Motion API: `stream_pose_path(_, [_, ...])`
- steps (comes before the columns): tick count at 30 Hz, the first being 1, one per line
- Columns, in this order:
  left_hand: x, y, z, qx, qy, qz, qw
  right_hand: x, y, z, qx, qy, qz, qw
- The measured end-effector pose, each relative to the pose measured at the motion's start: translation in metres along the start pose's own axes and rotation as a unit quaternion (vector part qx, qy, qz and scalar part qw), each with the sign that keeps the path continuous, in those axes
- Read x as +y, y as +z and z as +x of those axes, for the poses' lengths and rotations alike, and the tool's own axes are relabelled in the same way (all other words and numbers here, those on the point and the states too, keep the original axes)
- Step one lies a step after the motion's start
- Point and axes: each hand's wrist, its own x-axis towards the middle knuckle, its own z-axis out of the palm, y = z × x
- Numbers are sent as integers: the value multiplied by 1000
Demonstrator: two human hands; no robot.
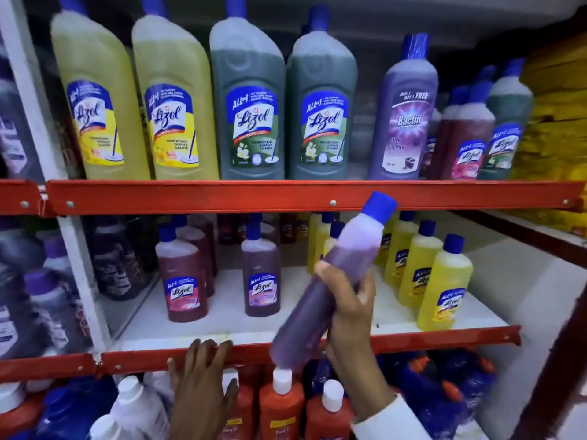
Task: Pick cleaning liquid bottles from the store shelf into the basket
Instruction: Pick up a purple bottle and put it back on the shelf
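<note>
My right hand (pixel 349 309) grips a purple cleaning liquid bottle (pixel 320 290) with a blue cap, tilted in front of the middle shelf. My left hand (pixel 200 379) rests on the red front edge of that shelf (pixel 152 360) with its fingers spread and nothing in it. On the middle shelf stand two dark red Lizol bottles (pixel 182 281) and several small yellow Lizol bottles (pixel 441 287). The top shelf carries large yellow bottles (pixel 98 100), large green bottles (pixel 251 103) and a purple Bactin bottle (pixel 403 115). No basket is in view.
The upper red shelf rail (pixel 286 198) runs across the view. Below are orange bottles with white caps (pixel 281 408) and blue bottles (pixel 444 385). A white upright post (pixel 73 274) divides off the left bay, which holds dark and purple bottles (pixel 44 296).
</note>
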Motion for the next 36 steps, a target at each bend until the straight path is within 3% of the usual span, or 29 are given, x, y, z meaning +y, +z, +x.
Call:
stream_pose_path(2, [0,1,-1,2,-1,2,1000,0,8,-6,80,-92,-145,982])
stream_pose_path(4, [0,2,-2,-2,-3,11,1000,3,11,-8,90,-151,-218,960])
stream_pose_path(8, [4,-2,-5,-12,-10,20,1000,18,13,-4,66,-183,-273,942])
stream_pose_path(18, [6,-9,-12,-20,-13,37,999,91,24,25,-1,-117,-345,931])
stream_pose_path(28, [2,-11,-12,-34,-9,25,999,147,29,32,3,-66,-399,914])
stream_pose_path(36, [5,-12,-12,-26,-11,22,999,155,26,31,17,-60,-404,913])
